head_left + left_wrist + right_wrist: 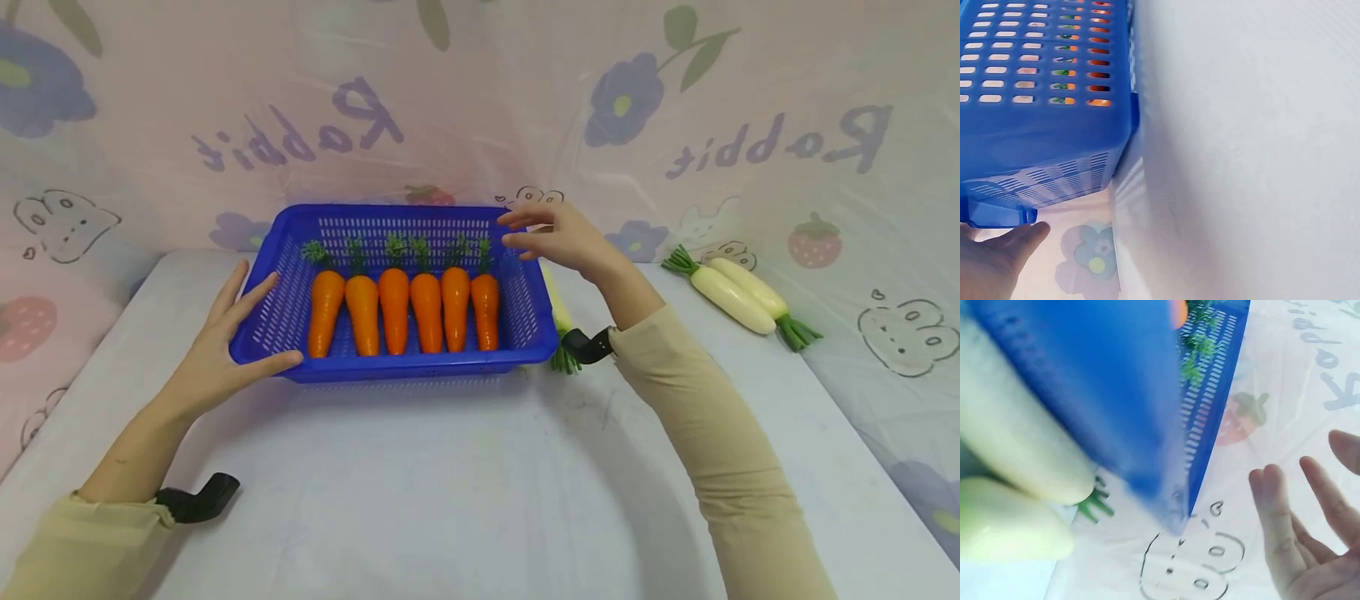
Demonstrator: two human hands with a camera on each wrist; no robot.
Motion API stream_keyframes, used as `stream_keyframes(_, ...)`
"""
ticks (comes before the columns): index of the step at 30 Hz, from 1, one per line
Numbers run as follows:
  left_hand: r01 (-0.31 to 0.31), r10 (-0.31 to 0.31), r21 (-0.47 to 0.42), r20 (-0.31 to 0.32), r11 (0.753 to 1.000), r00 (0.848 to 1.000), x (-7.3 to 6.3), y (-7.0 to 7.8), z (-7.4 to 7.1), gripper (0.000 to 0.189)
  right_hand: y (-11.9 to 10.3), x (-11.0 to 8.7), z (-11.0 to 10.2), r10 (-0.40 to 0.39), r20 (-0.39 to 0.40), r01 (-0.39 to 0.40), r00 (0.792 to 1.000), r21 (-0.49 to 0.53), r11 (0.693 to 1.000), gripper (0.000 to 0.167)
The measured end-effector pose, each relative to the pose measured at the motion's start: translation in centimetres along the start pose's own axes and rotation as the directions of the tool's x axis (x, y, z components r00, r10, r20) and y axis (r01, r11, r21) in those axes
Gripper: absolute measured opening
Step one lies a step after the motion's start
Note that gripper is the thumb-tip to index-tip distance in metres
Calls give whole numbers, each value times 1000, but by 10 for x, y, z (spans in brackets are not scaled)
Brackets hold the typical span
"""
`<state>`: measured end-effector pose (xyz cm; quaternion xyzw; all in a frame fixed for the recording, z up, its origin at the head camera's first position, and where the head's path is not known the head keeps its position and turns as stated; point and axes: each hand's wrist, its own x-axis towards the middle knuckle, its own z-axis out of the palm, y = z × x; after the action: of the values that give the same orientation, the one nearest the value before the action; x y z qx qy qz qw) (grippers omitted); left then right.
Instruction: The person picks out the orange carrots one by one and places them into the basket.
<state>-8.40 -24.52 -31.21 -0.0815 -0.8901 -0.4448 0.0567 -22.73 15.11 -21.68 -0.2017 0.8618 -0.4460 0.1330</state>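
A blue plastic basket [405,367] with slotted walls stands in the middle of the head view. Several orange carrots [393,312] with green tops lie side by side in it, tops toward the far wall. My left hand [213,350] is at the basket's left end, fingers spread along the side and thumb at the front left corner of the rim. In the left wrist view, part of that hand [997,262] shows close by a rim corner. My right hand [558,237] hovers by the far right corner, fingers apart and slightly bent, holding nothing.
White radishes [557,304] lie against the basket's right side, partly hidden by the basket and my right arm. Two more white radishes [735,296] with green tops lie farther right on the white table [450,483]. A printed cloth [480,83] hangs behind the table.
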Motion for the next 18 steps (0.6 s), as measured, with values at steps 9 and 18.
stream_keyframes(9,-95,101,53,-120,994,988,-6,-1,0,76,20,-12,-4,-34,-74,35,997,19,999,39)
stream_keyframes(18,-100,110,71,-152,992,982,-9,-2,-3,69,40,-22,-3,-93,-140,99,986,37,994,35)
